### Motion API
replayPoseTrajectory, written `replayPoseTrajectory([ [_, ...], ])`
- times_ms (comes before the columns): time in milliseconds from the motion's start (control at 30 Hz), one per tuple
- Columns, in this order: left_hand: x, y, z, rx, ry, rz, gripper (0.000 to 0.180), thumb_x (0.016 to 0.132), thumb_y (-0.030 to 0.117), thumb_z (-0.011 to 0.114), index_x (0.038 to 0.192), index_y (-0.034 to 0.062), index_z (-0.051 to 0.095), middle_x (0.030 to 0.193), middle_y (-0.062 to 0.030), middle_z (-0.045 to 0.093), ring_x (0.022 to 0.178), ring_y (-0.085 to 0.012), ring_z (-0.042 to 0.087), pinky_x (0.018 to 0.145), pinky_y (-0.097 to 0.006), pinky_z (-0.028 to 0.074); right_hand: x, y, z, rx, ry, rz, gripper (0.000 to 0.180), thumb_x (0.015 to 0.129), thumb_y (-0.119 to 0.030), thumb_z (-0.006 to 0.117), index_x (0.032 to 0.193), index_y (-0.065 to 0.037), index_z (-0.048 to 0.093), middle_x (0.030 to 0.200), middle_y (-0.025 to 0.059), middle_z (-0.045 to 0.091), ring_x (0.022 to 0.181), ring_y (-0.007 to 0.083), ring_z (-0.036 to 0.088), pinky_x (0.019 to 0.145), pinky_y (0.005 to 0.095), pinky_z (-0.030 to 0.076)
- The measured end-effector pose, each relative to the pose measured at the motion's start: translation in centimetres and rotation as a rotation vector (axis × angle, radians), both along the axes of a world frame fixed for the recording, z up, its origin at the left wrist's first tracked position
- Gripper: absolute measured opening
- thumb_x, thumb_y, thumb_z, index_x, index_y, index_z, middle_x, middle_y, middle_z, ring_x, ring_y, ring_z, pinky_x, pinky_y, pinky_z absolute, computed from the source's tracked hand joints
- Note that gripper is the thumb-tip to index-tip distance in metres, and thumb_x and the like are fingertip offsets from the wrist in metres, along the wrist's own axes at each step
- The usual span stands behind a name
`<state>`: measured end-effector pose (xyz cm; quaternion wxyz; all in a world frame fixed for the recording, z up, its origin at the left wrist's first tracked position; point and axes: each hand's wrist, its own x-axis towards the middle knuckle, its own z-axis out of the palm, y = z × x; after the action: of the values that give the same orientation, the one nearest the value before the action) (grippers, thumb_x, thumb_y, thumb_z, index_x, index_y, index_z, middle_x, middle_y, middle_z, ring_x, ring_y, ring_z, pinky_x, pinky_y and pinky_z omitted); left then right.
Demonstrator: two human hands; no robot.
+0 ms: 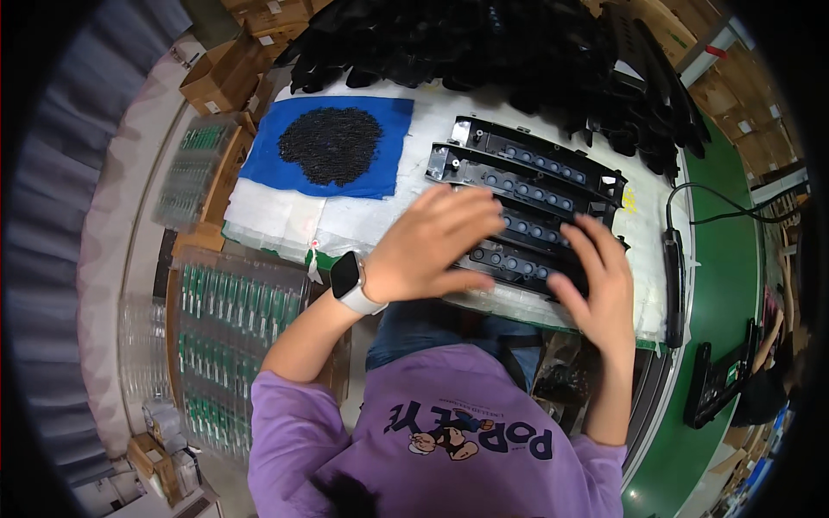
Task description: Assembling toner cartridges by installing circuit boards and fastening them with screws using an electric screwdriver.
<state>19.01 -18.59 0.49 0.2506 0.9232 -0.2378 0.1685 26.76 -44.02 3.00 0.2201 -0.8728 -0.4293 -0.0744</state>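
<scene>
The white-covered table (354,220) carries a far heap of black parts (466,43), seemingly not yet handled. On the left, a blue cloth (393,147) holds unused-looking small black pieces (330,145). Right, four black housings (540,177) lie lined up, grey buttons (522,189) already in. Left hand (440,235) and right hand (604,289) have fingers spread over the near housings, no grip visible.

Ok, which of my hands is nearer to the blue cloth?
Left. Your left hand is just right of the blue cloth, closer to your body; your right hand is farther right, at the right ends of the black panels.
</scene>
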Motion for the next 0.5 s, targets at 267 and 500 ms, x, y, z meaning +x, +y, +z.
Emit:
replayPoseTrajectory([
  [267,4.9,1.2,-3.2,-0.283,0.17,0.253,0.074,0.074,0.035,0.069,0.131,0.0014,0.037,0.139,-0.0303,0.026,0.13,-0.0465,0.025,0.107,-0.047,0.025,7.5,1.6,-2.7,-0.151,-0.089,-0.124,0.047,0.084,-0.033,0.059,0.123,-0.008,0.052,0.136,0.0168,0.039,0.129,0.0343,0.034,0.104,0.0536,0.028],
  [500,6.2,0.5,-3.9,-0.289,0.093,0.243,0.064,0.077,0.027,0.064,0.129,-0.0002,0.039,0.14,-0.0311,0.025,0.132,-0.0477,0.019,0.108,-0.049,0.022,8.0,2.1,-2.4,-0.145,-0.122,-0.098,0.045,0.086,-0.031,0.058,0.125,-0.01,0.051,0.136,0.0187,0.038,0.123,0.036,0.04,0.103,0.0497,0.029],
])
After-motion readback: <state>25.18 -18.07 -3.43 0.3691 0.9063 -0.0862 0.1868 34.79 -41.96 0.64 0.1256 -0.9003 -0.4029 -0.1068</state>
